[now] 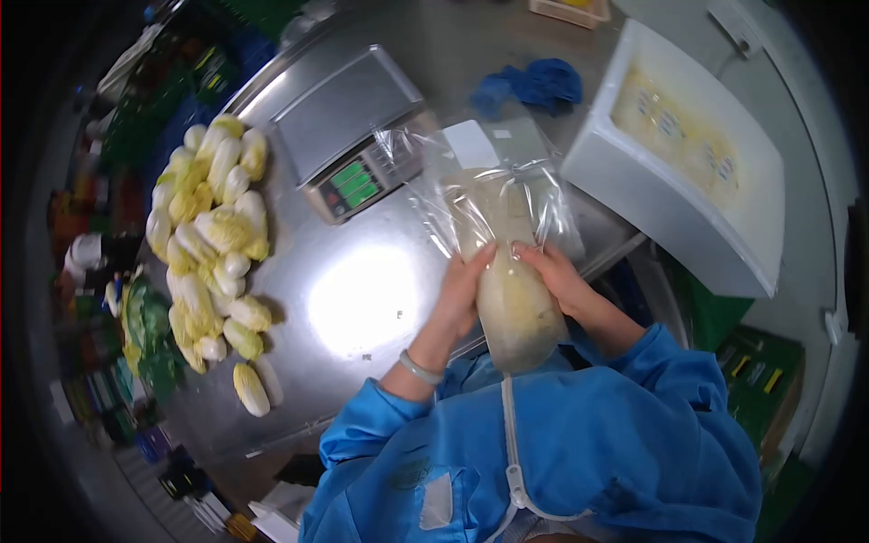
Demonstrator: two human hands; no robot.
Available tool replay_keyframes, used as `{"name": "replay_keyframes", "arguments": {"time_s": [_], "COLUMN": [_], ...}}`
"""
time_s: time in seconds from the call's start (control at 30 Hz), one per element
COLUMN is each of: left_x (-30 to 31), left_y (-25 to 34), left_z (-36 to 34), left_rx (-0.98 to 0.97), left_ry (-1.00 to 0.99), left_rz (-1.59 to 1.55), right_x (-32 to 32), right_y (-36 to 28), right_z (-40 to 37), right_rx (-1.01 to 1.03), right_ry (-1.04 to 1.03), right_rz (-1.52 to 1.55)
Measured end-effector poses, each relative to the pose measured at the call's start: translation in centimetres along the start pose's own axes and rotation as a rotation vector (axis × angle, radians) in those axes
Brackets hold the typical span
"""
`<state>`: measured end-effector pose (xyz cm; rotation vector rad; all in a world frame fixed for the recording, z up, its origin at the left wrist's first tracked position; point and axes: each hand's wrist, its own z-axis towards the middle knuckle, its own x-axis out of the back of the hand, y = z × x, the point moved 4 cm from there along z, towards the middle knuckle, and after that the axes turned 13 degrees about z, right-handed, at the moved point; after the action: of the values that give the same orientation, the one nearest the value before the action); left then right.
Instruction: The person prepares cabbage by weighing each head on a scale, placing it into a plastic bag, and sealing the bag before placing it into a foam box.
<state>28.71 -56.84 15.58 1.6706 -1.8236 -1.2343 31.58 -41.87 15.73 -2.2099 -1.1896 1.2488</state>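
Observation:
Close to my chest I hold a clear plastic bag [512, 217] with a pale yellow-white cabbage [523, 312] inside. My left hand [463, 288] grips the left side of the bag, its thumb pressed on the film. On the opposite side my right hand [558, 279] grips too, thumb on top and fingers partly hidden behind. The bag's loose upper part spreads away from me, over more clear film and a white label-like sheet [471, 143]. Several small Chinese cabbages [222, 226] lie heaped at the left of the metal table [299, 380]; one [251, 390] sits apart.
A weighing scale [348, 118] with a lit green display stands behind the cabbages. At the right is a white foam box [670, 172] holding several packed bags. Crumpled blue plastic [543, 83] lies at the back near a small tray [570, 11]. Green boxes [747, 380] stand lower right.

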Motion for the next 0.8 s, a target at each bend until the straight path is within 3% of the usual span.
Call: {"name": "replay_keyframes", "arguments": {"time_s": [0.07,0.17,0.2,0.3,0.4,0.5,0.6,0.7,0.8], "left_x": [0.4,1.5,1.9,4.4,8.7,9.8,11.0,11.7,12.2], "left_y": [-1.4,-3.6,-4.2,-4.5,-6.6,-5.8,-5.9,-6.7,-6.0], "left_z": [-3.4,-8.9,-10.3,-12.7,-13.5,-14.7,-15.2,-14.4,-13.8], "left_rx": [0.194,0.358,0.398,0.508,0.494,0.298,0.243,0.121,0.161], "left_ry": [-0.099,-0.140,-0.157,-0.114,0.013,0.022,0.063,0.008,0.069], "left_rz": [-0.014,-0.030,-0.050,-0.278,-0.073,-0.109,-0.138,-0.215,-0.363], "right_x": [-1.1,-3.0,-2.7,-3.8,-6.5,-8.6,-12.5,-16.6,-16.6], "right_y": [0.5,0.8,1.6,5.1,6.1,4.8,3.2,3.1,6.6], "right_z": [0.9,2.2,2.6,-0.2,-2.7,-4.5,-6.9,-8.7,-6.7], "right_rx": [0.019,0.019,-0.022,-0.094,-0.175,0.137,0.477,1.017,0.846], "right_ry": [0.081,0.006,0.024,-0.152,-0.358,-0.365,-0.423,-0.524,-0.703], "right_rz": [-0.051,-0.178,-0.450,-0.480,-0.355,-1.014,-1.328,-1.511,-1.642]}}
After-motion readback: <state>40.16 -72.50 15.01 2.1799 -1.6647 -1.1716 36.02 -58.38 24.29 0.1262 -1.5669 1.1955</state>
